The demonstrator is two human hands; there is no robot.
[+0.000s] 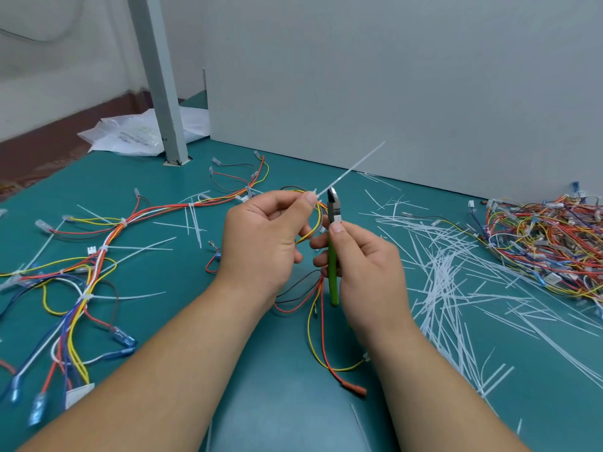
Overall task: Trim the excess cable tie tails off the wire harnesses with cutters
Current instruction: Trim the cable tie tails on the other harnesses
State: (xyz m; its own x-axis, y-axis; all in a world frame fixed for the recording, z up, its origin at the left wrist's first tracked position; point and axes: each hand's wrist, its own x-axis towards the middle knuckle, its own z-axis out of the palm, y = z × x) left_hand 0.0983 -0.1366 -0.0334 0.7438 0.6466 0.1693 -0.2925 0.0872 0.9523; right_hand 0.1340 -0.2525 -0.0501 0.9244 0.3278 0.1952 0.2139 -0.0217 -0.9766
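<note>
The left hand (261,236) pinched the multicoloured wire harness (311,223) at its tie. The thin white cable tie tail (350,169) ran up and rightward — just left of the green-handled cutters (333,243), gripped upright by the right hand (362,265), blades seemingly closed.

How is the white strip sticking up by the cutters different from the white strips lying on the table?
The long white cable tie tail is one strip, fixed to the coloured wire harness in the left hand; the loose white plastic strips are many and attached to nothing. The tail points up in the air; the strips lie scattered on the green table. Both are thin and white.
</note>
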